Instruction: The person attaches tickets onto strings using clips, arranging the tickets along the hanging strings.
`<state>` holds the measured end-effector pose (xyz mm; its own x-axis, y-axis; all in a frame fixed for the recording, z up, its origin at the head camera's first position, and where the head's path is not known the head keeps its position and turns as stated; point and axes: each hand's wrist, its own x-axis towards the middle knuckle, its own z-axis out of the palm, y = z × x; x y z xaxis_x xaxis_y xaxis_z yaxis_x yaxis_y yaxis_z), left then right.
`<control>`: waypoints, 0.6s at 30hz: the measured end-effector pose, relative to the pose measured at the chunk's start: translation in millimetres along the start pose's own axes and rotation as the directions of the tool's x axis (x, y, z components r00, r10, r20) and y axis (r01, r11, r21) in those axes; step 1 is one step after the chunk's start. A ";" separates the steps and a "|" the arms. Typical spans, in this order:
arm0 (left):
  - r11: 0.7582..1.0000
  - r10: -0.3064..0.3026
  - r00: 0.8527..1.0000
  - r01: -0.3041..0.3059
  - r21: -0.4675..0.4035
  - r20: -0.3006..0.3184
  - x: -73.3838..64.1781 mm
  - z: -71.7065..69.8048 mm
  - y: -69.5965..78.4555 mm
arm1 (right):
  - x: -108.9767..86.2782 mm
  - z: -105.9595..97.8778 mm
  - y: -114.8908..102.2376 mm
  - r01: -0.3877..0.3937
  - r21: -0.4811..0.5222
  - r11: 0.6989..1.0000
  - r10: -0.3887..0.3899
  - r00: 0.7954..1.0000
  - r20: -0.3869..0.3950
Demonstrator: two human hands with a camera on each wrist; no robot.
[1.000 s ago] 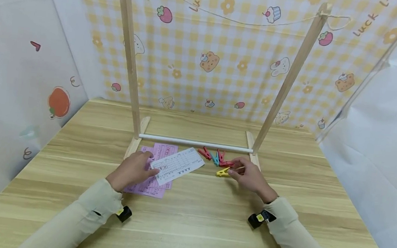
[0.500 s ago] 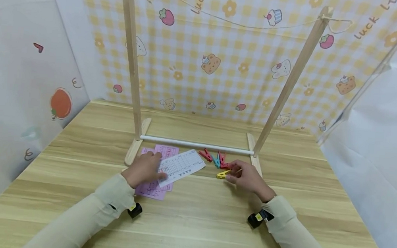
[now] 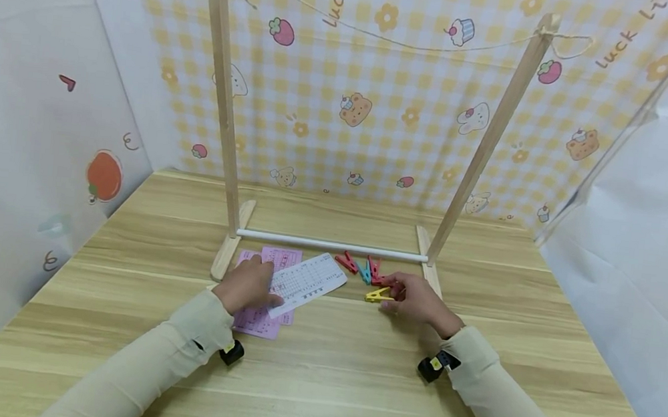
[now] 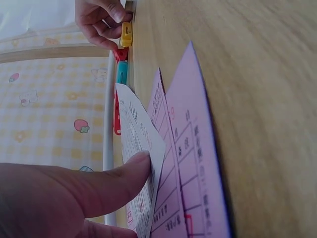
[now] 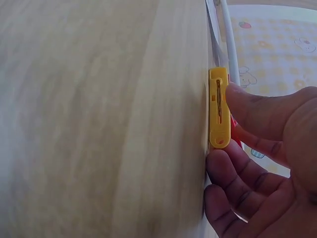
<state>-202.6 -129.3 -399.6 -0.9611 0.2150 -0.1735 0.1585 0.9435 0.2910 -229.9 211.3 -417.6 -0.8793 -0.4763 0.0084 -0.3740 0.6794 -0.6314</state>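
Note:
My left hand (image 3: pixel 248 284) lies over the left end of a white printed slip (image 3: pixel 310 280). In the left wrist view the thumb presses on the slip's face (image 4: pixel 133 129), which bows up, with a finger at its far edge. Two pink printed slips (image 3: pixel 257 325) lie partly beneath it. My right hand (image 3: pixel 420 301) is at a yellow clothespin (image 3: pixel 376 296), low on the table. Thumb and curled fingers pinch the clothespin's handle end in the right wrist view (image 5: pixel 219 106). Red clothespins (image 3: pixel 347 262) and a blue one (image 3: pixel 364 273) lie just behind.
A wooden frame stands behind the hands, with a left post (image 3: pixel 224 97), a right post (image 3: pixel 491 140) and a white bar (image 3: pixel 330 244) low between them. A thin cord (image 3: pixel 386 38) sags between the post tops. A checked cloth (image 3: pixel 314 99) hangs behind the table (image 3: pixel 322 389).
My left hand has shifted right over the white slip, from its corner further onto it. My right hand stays at the yellow clothespin, its fingers slightly closer around it. The view has tilted a little.

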 end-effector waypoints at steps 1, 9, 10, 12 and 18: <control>1.000 0.002 1.000 -0.002 -0.001 -0.002 0.2 -0.1 0.1 | 0.4 -0.2 0.2 -0.002 -0.002 1.000 0.002 1.000 0.005; 1.000 0.016 1.000 -0.016 -0.002 -0.013 3.4 1.0 -0.9 | 3.1 -1.5 1.3 0.026 -0.049 0.998 -0.024 0.999 0.034; 1.000 0.017 1.000 -0.018 -0.001 -0.019 3.8 0.7 -0.5 | 3.5 -1.8 1.6 0.030 -0.053 0.998 -0.029 0.999 0.031; 1.000 0.013 1.000 -0.013 0.000 -0.027 3.7 0.3 0.1 | 3.5 -2.2 2.4 0.046 -0.058 0.997 -0.044 0.999 0.031; 1.000 0.006 0.999 -0.006 -0.018 -0.045 3.0 0.8 1.4 | 3.6 -0.4 4.6 0.058 -0.090 0.994 -0.055 0.998 0.035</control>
<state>-205.1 -127.1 -400.4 -0.9693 0.2088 -0.1295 0.1605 0.9373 0.3093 -234.9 212.9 -420.2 -0.8463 -0.5325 0.0159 -0.4496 0.6979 -0.5574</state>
